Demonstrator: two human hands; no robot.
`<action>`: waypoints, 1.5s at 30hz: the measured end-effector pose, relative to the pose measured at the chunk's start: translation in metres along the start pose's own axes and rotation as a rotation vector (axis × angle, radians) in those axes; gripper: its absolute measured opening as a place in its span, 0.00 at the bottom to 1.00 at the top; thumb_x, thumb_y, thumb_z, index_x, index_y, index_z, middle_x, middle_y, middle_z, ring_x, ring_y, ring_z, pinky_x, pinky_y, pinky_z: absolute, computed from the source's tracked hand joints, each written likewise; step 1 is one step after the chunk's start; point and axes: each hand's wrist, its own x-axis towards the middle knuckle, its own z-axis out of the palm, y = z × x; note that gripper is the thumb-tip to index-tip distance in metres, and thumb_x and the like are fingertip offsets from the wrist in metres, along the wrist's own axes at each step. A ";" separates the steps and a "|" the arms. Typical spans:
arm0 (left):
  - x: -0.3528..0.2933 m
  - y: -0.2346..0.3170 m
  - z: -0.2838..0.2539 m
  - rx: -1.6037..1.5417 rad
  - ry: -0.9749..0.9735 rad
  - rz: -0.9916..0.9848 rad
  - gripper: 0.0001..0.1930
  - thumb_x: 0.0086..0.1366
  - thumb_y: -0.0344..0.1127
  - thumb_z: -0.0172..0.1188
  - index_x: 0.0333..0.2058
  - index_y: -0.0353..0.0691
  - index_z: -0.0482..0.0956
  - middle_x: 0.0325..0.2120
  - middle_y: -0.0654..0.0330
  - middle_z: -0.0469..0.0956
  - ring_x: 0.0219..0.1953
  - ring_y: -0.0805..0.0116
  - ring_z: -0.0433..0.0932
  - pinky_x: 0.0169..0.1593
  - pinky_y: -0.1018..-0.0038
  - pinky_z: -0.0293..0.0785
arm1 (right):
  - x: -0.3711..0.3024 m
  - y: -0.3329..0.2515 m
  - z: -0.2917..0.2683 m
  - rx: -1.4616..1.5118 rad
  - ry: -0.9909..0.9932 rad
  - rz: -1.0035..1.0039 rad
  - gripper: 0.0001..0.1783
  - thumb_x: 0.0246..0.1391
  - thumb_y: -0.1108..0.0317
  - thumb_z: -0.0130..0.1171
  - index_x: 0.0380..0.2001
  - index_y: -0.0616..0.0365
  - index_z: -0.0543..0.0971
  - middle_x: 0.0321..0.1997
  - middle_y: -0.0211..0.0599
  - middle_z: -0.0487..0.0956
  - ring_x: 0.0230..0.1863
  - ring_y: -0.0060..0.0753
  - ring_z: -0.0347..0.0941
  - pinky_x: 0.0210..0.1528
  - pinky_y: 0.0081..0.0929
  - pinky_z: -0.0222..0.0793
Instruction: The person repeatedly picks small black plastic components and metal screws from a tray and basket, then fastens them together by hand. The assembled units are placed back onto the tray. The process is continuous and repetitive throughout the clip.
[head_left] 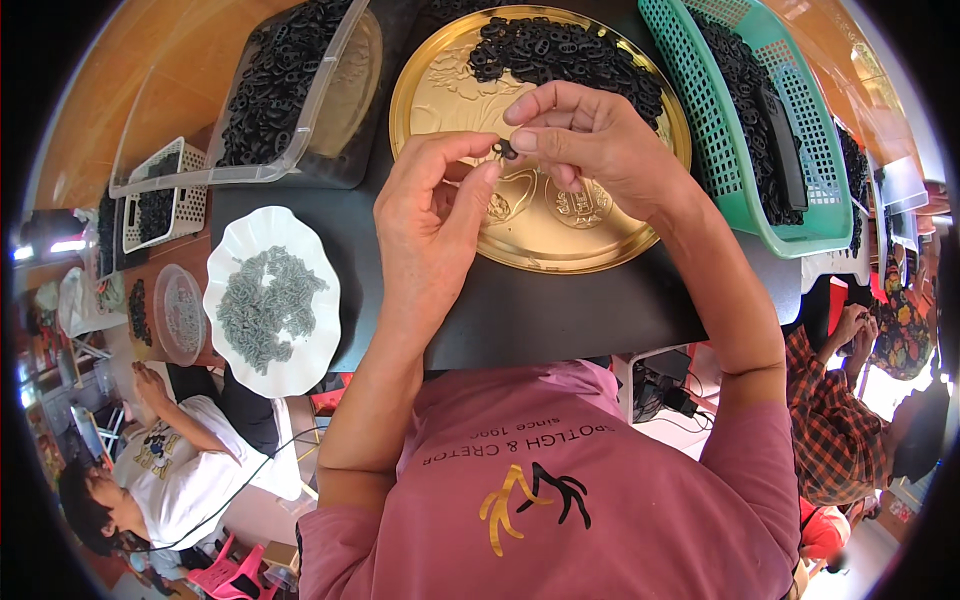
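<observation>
Over a round gold tray with raised patterns, my two hands meet at a small black plastic piece. My left hand pinches at its left side with thumb and index finger; the exact grip is partly hidden. From the right, the thumb and fingers of my right hand close on the same piece. A heap of small black oval pieces with holes covers the tray's far part. To the left, a white scalloped dish holds many small grey spring-like or screw-like parts.
A green plastic basket of black pieces stands at right, a dark bar-shaped object inside it. At far left is a clear bin of black pieces. Other people sit left and right, beyond the dark table.
</observation>
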 end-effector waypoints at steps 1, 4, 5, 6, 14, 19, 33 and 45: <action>0.001 -0.001 0.000 0.080 -0.014 0.081 0.08 0.63 0.24 0.57 0.41 0.34 0.77 0.35 0.61 0.74 0.29 0.81 0.72 0.32 0.85 0.68 | -0.001 0.000 0.000 0.021 -0.008 0.021 0.14 0.51 0.68 0.64 0.39 0.64 0.76 0.28 0.31 0.77 0.19 0.14 0.64 0.22 0.13 0.61; 0.002 -0.004 0.000 0.122 0.008 0.169 0.10 0.58 0.21 0.60 0.39 0.36 0.79 0.34 0.59 0.76 0.30 0.74 0.75 0.30 0.80 0.71 | -0.001 0.002 -0.003 0.160 -0.061 0.059 0.14 0.50 0.68 0.64 0.38 0.64 0.76 0.26 0.30 0.76 0.19 0.14 0.64 0.21 0.13 0.60; 0.002 -0.003 0.000 0.157 0.005 0.221 0.10 0.58 0.21 0.60 0.38 0.36 0.79 0.34 0.58 0.76 0.30 0.73 0.75 0.30 0.80 0.71 | -0.001 0.002 -0.004 0.182 -0.075 0.095 0.13 0.50 0.68 0.64 0.38 0.64 0.77 0.26 0.30 0.76 0.19 0.14 0.64 0.21 0.13 0.60; 0.003 -0.002 0.000 0.191 0.003 0.272 0.09 0.58 0.20 0.60 0.38 0.36 0.78 0.34 0.58 0.76 0.30 0.73 0.75 0.30 0.80 0.71 | -0.002 0.001 -0.005 0.204 -0.089 0.131 0.13 0.51 0.69 0.64 0.38 0.64 0.77 0.25 0.30 0.76 0.18 0.14 0.64 0.21 0.13 0.60; 0.002 -0.003 0.003 0.116 -0.015 0.150 0.05 0.62 0.24 0.58 0.37 0.34 0.75 0.31 0.59 0.76 0.30 0.76 0.75 0.30 0.82 0.70 | -0.009 -0.005 0.003 0.074 -0.082 0.086 0.13 0.56 0.65 0.60 0.39 0.63 0.77 0.26 0.28 0.77 0.17 0.10 0.60 0.19 0.11 0.57; -0.001 0.000 0.001 -0.062 -0.052 -0.077 0.07 0.65 0.26 0.55 0.41 0.32 0.72 0.28 0.61 0.76 0.28 0.79 0.74 0.32 0.83 0.70 | -0.012 -0.002 0.007 -0.197 -0.039 -0.067 0.11 0.57 0.65 0.60 0.38 0.62 0.78 0.23 0.23 0.76 0.20 0.08 0.64 0.21 0.10 0.59; 0.003 0.000 0.000 -0.313 -0.005 -0.165 0.06 0.63 0.27 0.59 0.38 0.33 0.75 0.25 0.63 0.77 0.24 0.81 0.74 0.27 0.84 0.70 | -0.013 0.005 0.010 -0.655 0.099 -0.557 0.07 0.50 0.70 0.63 0.33 0.60 0.81 0.25 0.34 0.78 0.25 0.19 0.71 0.28 0.19 0.66; 0.011 0.002 -0.008 -0.889 -0.258 -0.377 0.09 0.66 0.31 0.55 0.40 0.31 0.75 0.28 0.57 0.78 0.28 0.73 0.77 0.31 0.80 0.73 | -0.002 0.003 0.010 -0.214 -0.050 -0.497 0.05 0.54 0.71 0.61 0.33 0.62 0.78 0.32 0.28 0.76 0.33 0.16 0.71 0.34 0.17 0.67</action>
